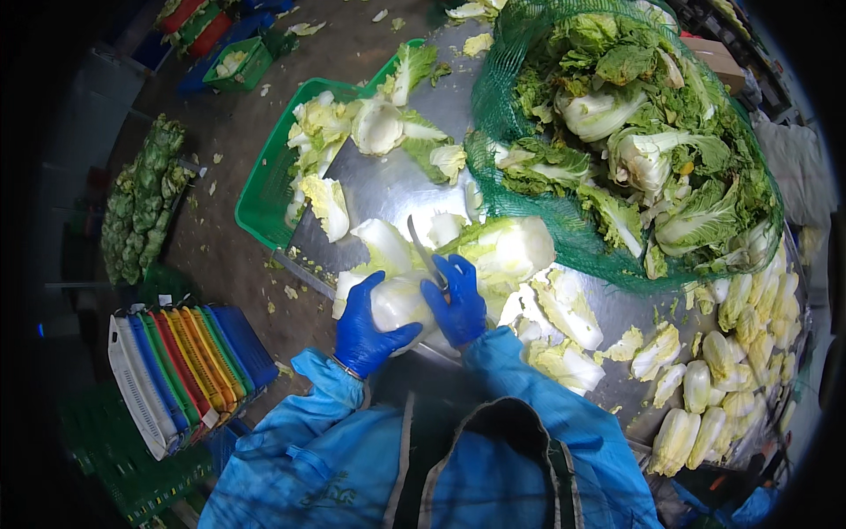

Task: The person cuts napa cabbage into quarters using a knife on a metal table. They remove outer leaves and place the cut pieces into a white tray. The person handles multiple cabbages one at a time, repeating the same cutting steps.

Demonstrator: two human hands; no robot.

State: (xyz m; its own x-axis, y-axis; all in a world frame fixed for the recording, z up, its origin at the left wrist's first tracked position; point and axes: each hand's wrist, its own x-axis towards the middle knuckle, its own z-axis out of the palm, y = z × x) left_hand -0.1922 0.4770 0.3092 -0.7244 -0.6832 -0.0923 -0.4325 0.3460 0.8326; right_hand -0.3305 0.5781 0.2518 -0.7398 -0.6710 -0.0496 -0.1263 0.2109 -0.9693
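Observation:
My left hand [370,328], in a blue glove, grips the side of a pale napa cabbage head [401,301] close to my body. In my gloved right hand [459,301] is a knife [425,253], its curved blade pointing up and away over the cabbage. The right fingers wrap the handle, which is mostly hidden. Just beyond that hand lies another napa cabbage [512,248] with its cut white base facing right. A loose white leaf [386,244] rests behind the held head.
A green mesh sack [489,119] of untrimmed cabbages fills the far right. Trimmed heads [697,387] are piled at the right of the metal table [350,178]. A green crate [264,178] holds leaves at its left edge. Colourful nested baskets [192,370] stand at left.

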